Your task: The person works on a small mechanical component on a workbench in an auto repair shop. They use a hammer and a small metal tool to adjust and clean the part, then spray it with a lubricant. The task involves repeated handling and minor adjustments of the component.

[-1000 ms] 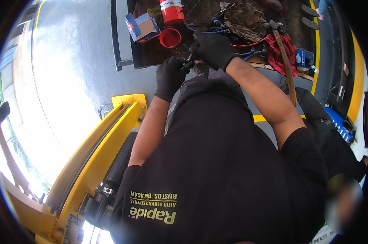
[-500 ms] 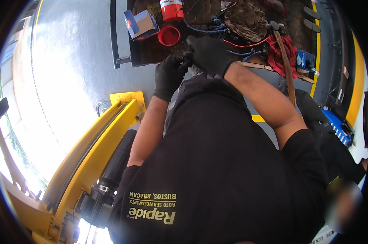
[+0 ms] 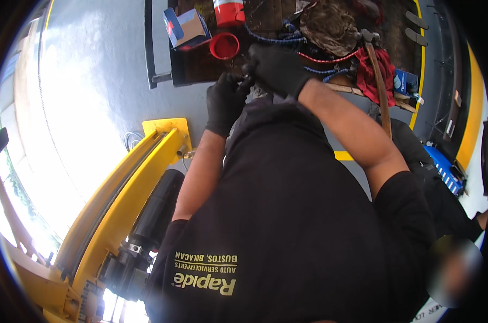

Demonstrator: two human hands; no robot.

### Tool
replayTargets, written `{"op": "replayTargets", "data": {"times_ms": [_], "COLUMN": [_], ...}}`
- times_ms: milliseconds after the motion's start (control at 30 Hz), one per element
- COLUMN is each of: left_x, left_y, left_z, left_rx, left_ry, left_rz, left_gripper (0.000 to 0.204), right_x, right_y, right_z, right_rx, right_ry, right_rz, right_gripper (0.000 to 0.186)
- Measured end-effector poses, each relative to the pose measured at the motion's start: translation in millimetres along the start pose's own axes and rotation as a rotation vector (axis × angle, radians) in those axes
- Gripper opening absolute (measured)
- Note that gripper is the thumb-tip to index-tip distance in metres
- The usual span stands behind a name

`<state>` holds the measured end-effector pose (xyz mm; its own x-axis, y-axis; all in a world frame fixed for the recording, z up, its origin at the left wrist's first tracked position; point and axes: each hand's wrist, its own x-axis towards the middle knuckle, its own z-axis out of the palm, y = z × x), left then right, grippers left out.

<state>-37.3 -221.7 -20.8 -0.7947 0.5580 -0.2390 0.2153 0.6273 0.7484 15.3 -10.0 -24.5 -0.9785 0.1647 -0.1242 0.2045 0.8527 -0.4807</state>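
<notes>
Both hands gloved in black, close together in front of the body, at the near edge of a dark worktop [image 3: 193, 69]. Left hand [image 3: 226, 102]: fingers bent in toward the thumb, hardly any gap, a pinch that seems to have hold of a small dark item [image 3: 248, 71]. Right hand [image 3: 279, 70]: back of the glove toward the view, fingers curled and mostly hidden; how far they close, and whether they grip anything, I cannot tell.

Key relation: the item sits right at the left fingertips and just left of the right knuckles, in the narrow space where the gloves meet. Neither hand is clearly nearer. Its long axis cannot be read; too small, too dark, partly covered.

Around the fingers: a round red container [image 3: 224, 46], open side up, lies just beyond the left fingertips and a little left. A red and white canister [image 3: 229, 13] stands past that. Open blue cardboard box [image 3: 187, 29] farther left. Blue cord [image 3: 276, 40] runs just beyond the right fingers; red cord [image 3: 330, 58] off to their right. A crumpled brown cloth [image 3: 327, 29] lies beyond and right of the fingers. Well right of them, a red cloth [image 3: 367, 81], with a hammer [image 3: 377, 81] across it, head away from the body, wooden handle reaching back toward the right upper arm.
</notes>
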Motion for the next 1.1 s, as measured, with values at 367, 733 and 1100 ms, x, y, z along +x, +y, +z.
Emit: {"op": "replayTargets", "data": {"times_ms": [367,733,1100], "left_x": [-10,-10,-9], "left_y": [16,-6,2], "left_z": [2,11,13], "left_rx": [-0.116,-0.271,-0.359], "left_ry": [0.046,-0.010,0.013], "left_rz": [0.064,0.082,-0.032], "left_gripper": [0.033,0.022,0.021], "right_x": [-7,-5,-2], "right_y": [-2,-6,-15], "right_z": [6,-6,-3], "right_rx": [0.040,-0.002,-0.024], "right_ry": [0.046,0.024,-0.015], "right_rz": [0.024,0.109,-0.014], "right_gripper": [0.046,0.034,0.032]}}
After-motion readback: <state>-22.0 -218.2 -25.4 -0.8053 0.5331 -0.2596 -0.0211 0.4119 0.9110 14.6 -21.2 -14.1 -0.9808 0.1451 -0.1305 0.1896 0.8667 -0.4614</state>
